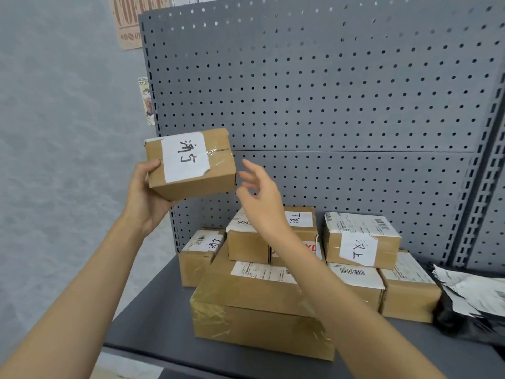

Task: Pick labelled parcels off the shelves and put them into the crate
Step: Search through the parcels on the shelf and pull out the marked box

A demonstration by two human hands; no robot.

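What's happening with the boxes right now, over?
Left hand holds small labelled parcel aloft. Right hand open, empty beside it. Other parcels on shelf. Crate not visible.

Head view, close before shelf (153, 318)

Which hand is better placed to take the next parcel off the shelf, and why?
The right hand, probably. It is open and empty, hovering above the stacked parcels on the shelf. The left hand already has its grip on a labelled parcel.
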